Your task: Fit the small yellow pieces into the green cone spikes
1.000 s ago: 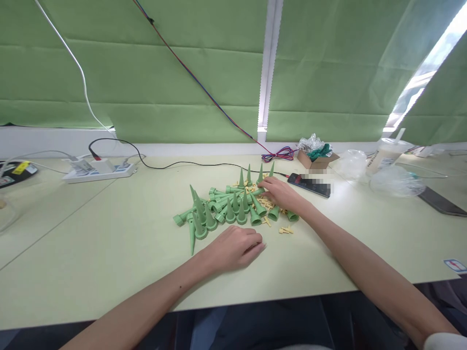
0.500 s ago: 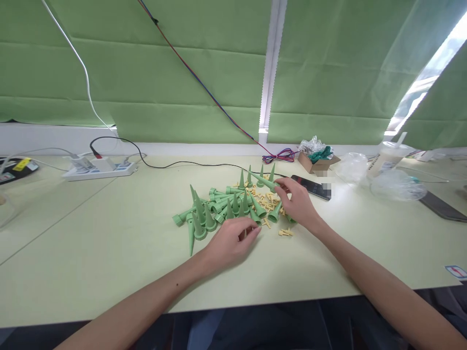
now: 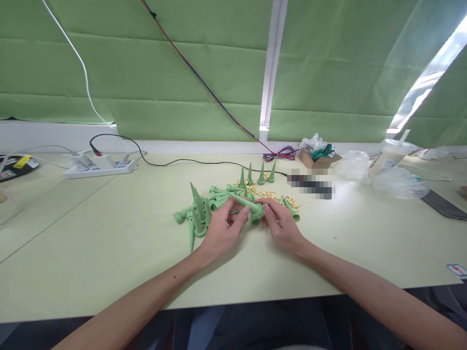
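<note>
A green cone point(image 3: 245, 201) is held between both hands, its tip pointing up and left. My left hand point(image 3: 224, 227) pinches its body with thumb and fingers. The fingers of my right hand point(image 3: 282, 224) are closed at its wide end; any small part there is too hidden to make out. Behind and left of the hands lies a pile of green cones point(image 3: 199, 209), some upright, others on their sides. Small yellow pieces point(image 3: 291, 201) are scattered beyond my right hand. Several green cones point(image 3: 261, 176) stand upright behind them.
A power strip point(image 3: 100, 167) sits at the back left, with a black cable point(image 3: 175, 161) running right to a blurred dark device point(image 3: 310, 187). Beyond are a small cardboard box point(image 3: 317, 162), a lidded cup point(image 3: 388, 156), plastic bags point(image 3: 399, 184) and a dark flat object point(image 3: 443, 204).
My right hand has brought the green cone left and toward me. My left hand has moved slightly up and left and now grips the cone too.
</note>
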`<act>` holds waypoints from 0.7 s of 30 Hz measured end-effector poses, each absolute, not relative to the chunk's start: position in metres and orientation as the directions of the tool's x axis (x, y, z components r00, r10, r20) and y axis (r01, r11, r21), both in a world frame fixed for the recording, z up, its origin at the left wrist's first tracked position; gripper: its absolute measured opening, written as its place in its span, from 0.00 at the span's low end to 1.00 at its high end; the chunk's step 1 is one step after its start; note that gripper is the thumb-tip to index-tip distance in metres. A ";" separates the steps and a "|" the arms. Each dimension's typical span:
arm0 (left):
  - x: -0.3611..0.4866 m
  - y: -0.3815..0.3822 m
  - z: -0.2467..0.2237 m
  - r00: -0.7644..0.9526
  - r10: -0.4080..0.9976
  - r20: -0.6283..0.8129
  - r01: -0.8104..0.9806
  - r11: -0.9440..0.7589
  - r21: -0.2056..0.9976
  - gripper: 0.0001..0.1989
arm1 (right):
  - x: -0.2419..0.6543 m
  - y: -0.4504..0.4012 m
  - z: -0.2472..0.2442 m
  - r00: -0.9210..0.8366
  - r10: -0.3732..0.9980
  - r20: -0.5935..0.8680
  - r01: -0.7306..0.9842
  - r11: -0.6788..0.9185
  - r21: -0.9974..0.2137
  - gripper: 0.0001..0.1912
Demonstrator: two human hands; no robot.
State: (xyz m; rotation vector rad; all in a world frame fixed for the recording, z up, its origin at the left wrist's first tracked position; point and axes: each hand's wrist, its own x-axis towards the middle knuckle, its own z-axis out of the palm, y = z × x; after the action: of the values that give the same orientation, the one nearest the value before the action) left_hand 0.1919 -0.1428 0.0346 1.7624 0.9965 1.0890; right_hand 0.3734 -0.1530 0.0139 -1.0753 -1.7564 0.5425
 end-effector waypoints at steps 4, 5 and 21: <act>0.192 -0.144 0.033 0.343 0.893 0.292 0.160 -0.362 0.918 0.16 | 0.371 -0.153 0.010 -0.191 0.869 0.457 0.360 0.495 -0.791 0.17; 0.192 -0.144 0.033 0.351 0.890 0.292 0.160 -0.364 0.917 0.15 | 0.371 -0.152 0.009 -0.198 0.870 0.451 0.353 0.493 -0.796 0.17; 0.192 -0.141 0.032 0.347 0.864 0.364 0.447 -0.493 0.746 0.18 | 0.388 -0.129 0.013 -0.067 0.750 0.658 0.664 0.526 -0.531 0.09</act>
State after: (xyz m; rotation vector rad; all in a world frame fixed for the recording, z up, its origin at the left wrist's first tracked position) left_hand 0.1923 -0.1414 0.0316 2.0840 1.1397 1.0337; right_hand 0.3884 -0.1288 0.0134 -1.1824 -1.7781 0.1084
